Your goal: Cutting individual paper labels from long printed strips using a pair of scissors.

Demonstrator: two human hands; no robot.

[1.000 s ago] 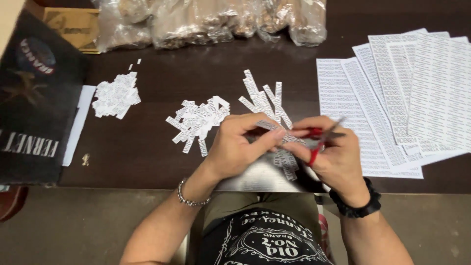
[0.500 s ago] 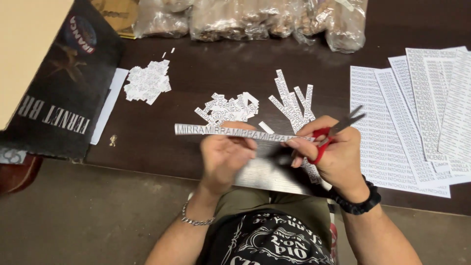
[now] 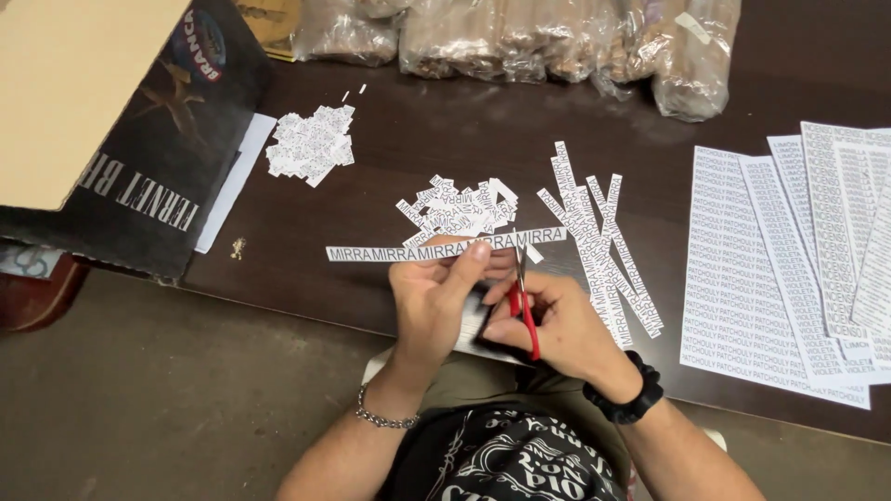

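Paper strip (image 3: 390, 252), light and floppy, is pinched mid-length by the left hand (image 3: 434, 301), the right hand (image 3: 552, 329) clamped on red scissors (image 3: 522, 301).

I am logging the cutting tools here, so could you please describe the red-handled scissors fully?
The small red-handled scissors have red plastic-looking loops and slim metal blades pointing up, away from the person. The right hand grips the handles. The blade tips meet the long white printed paper strip, which the left hand holds level.

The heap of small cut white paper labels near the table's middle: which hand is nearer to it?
Left. The left hand lies just below the heap; the right hand is lower, holding red-handled scissors.
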